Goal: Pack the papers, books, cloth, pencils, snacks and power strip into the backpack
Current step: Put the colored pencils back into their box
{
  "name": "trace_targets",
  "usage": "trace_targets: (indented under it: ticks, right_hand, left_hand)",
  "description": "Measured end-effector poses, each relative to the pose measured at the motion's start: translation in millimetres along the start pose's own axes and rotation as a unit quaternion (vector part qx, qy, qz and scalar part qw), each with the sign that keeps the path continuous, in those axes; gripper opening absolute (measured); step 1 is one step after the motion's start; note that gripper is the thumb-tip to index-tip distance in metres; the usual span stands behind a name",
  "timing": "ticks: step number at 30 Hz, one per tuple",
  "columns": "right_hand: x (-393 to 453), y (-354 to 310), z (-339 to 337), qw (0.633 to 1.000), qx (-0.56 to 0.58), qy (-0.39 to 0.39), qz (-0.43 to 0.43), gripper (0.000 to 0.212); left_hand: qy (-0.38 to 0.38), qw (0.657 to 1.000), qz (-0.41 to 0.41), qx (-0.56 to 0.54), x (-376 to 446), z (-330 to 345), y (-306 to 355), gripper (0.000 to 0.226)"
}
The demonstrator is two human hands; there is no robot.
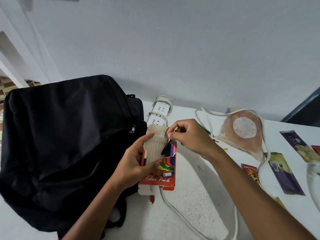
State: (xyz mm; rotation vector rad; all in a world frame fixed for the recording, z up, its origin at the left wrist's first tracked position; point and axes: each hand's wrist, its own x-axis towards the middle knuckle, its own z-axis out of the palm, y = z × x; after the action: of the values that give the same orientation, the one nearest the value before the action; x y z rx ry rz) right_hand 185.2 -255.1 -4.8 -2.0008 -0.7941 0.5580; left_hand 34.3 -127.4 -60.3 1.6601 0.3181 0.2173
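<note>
The left hand (136, 161) grips the colour pencil box (158, 163) from its left side, thumb across the printed front and the fingers (147, 137) reaching up along the opened flap. The box is held upright just right of the backpack (69, 135), its long axis running away from the person, mouth at the far end.

The right hand (188, 137) hangs just above that mouth, its fingers pinching 1 dark pencil (167, 144). The pencil slants down and to the left from the fingertips, its lower end already among the coloured pencils standing in the box. Its axis is tilted off the box's own line, so I judge the coming move to be a matter of swinging the pencil parallel to the box and sliding it down toward the person. The right hand is the one placed to do it; the left only steadies.

Beyond the right fingers, on the bench (199, 196), at least 1 loose green pencil (206, 129) lies apart from the box, so the pencil step looks unfinished. Farther from both hands lies the power strip (158, 112), its cable (173, 207) trailing under the box. To the right of the right wrist lie snack packets (284, 172) and a clear bag (242, 135), none yet packed.
</note>
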Motion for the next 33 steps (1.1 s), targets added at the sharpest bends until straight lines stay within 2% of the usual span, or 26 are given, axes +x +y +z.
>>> trace_targets:
  ticks: [1, 6, 15, 21, 23, 25, 28, 31, 33]
  right_hand:
    - [2, 0, 2, 1.000, -0.004, 0.005, 0.001, 0.002]
    - [6, 6, 19, 0.999, 0.034, 0.039, -0.010, 0.035]
    - [2, 17, 34, 0.993, -0.060, 0.073, -0.068, 0.013]
    - [-1, 21, 33, 0.991, -0.073, 0.083, -0.075, 0.021]
    - [-1, 24, 28, 0.987, -0.080, 0.114, -0.085, 0.015]
    - [-1, 31, 16, 0.972, -0.167, 0.150, -0.073, 0.007]
    - [1, 50, -5, 0.915, -0.358, 0.187, -0.019, 0.019]
    - [3, 64, -15, 0.879, -0.442, 0.176, 0.029, 0.030]
    - [3, 69, -18, 0.859, -0.487, 0.149, 0.049, 0.031]
  left_hand:
    - [0.001, 1.000, 0.001, 0.000, 0, 0, 1, 0.073]
    - [0.006, 1.000, 0.007, -0.011, 1, 1, 2, 0.073]
    - [0.012, 1.000, 0.003, -0.025, 0, 0, 1, 0.072]
    - [0.010, 0.999, 0.004, -0.040, 1, -1, -2, 0.073]
    - [0.010, 0.999, 0.004, -0.041, 1, -1, -2, 0.073]
    - [0.005, 0.999, 0.005, -0.036, 1, -1, -2, 0.073]
    - [0.003, 0.999, -0.001, -0.034, 1, -1, -3, 0.072]
    - [0.006, 0.999, -0.002, -0.034, 1, -1, -4, 0.071]
    - [0.005, 0.999, -0.002, -0.033, 1, 0, -4, 0.071]
